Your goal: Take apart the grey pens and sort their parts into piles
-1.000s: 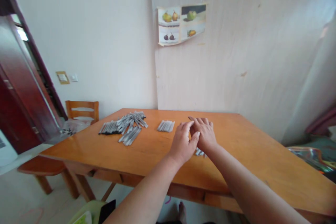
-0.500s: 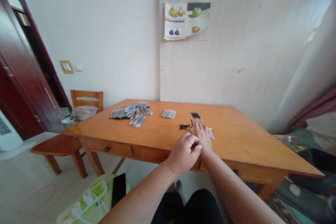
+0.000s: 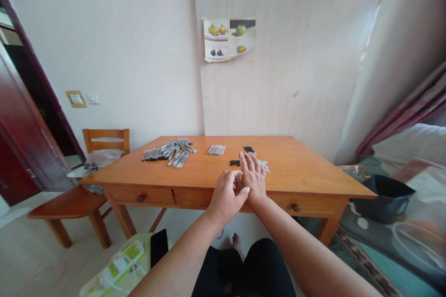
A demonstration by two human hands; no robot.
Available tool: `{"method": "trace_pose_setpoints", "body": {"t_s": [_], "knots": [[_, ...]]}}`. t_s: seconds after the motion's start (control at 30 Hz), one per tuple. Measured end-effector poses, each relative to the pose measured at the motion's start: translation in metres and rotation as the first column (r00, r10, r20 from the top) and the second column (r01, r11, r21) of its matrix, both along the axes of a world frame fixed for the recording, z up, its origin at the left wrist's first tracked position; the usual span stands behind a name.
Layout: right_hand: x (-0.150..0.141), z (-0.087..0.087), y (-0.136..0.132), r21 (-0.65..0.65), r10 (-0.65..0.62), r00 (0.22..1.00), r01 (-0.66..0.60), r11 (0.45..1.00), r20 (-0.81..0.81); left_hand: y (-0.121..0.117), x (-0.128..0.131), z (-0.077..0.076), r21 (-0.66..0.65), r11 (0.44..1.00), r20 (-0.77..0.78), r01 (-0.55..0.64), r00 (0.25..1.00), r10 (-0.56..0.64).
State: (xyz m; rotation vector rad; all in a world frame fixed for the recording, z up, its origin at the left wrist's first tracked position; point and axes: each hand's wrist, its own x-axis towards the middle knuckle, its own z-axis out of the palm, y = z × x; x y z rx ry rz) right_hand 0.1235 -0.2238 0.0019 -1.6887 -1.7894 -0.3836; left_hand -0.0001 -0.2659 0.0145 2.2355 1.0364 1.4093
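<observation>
My left hand (image 3: 226, 197) and my right hand (image 3: 253, 178) meet over the near edge of the table. The right hand lies palm down with its fingers stretched out, holding nothing. Beside its thumb side, the left hand has bent fingers and its thumb apart, with no object showing in it; its fingertips are partly hidden against the right hand. Just beyond the hands lie small black caps (image 3: 235, 163), a bundle of dark-ended pens (image 3: 249, 150) and some clear pen pieces (image 3: 264, 165), partly covered by the right hand.
A row of clear pen tubes (image 3: 216, 150) lies mid-table; a larger heap of pens (image 3: 176, 148) is farther left. A wooden chair (image 3: 106, 141) with a plastic bag stands left. A stool (image 3: 111, 271) holds a power strip and a black phone (image 3: 159, 247). A black bin (image 3: 381, 197) is at right.
The hands stay together while the view shifts and tilts. My left hand's curled fingers have loosened and its thumb has moved apart. The caps and pens beyond the hands have come into view.
</observation>
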Motion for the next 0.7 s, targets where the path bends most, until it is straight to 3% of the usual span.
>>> {"method": "trace_pose_setpoints", "body": {"t_s": [0.07, 0.23, 0.4, 0.57, 0.7], "knots": [[0.000, -0.001, -0.002, 0.021, -0.003, 1.000, 0.003, 1.000, -0.002, -0.003, 0.000, 0.002, 0.015, 1.000, -0.005, -0.008, 1.000, 0.008], [0.005, 0.003, -0.008, 0.116, -0.014, 1.000, 0.015, 0.993, -0.007, -0.012, 0.002, 0.007, -0.062, 0.990, -0.057, 0.128, 0.990, -0.131], [0.006, 0.015, -0.019, 0.206, -0.002, 0.995, 0.024, 0.978, -0.104, -0.015, 0.005, 0.008, -0.132, 0.991, 0.242, 0.036, 0.970, -0.003], [0.001, 0.017, -0.021, 0.240, 0.054, 0.989, -0.020, 0.971, -0.136, -0.016, 0.008, 0.010, -0.180, 0.946, 0.315, 0.271, 0.927, -0.206], [-0.005, 0.013, -0.018, 0.283, 0.094, 0.988, -0.055, 0.958, -0.126, -0.016, 0.008, 0.008, -0.144, 0.973, 0.267, 0.182, 0.954, -0.139]]}}
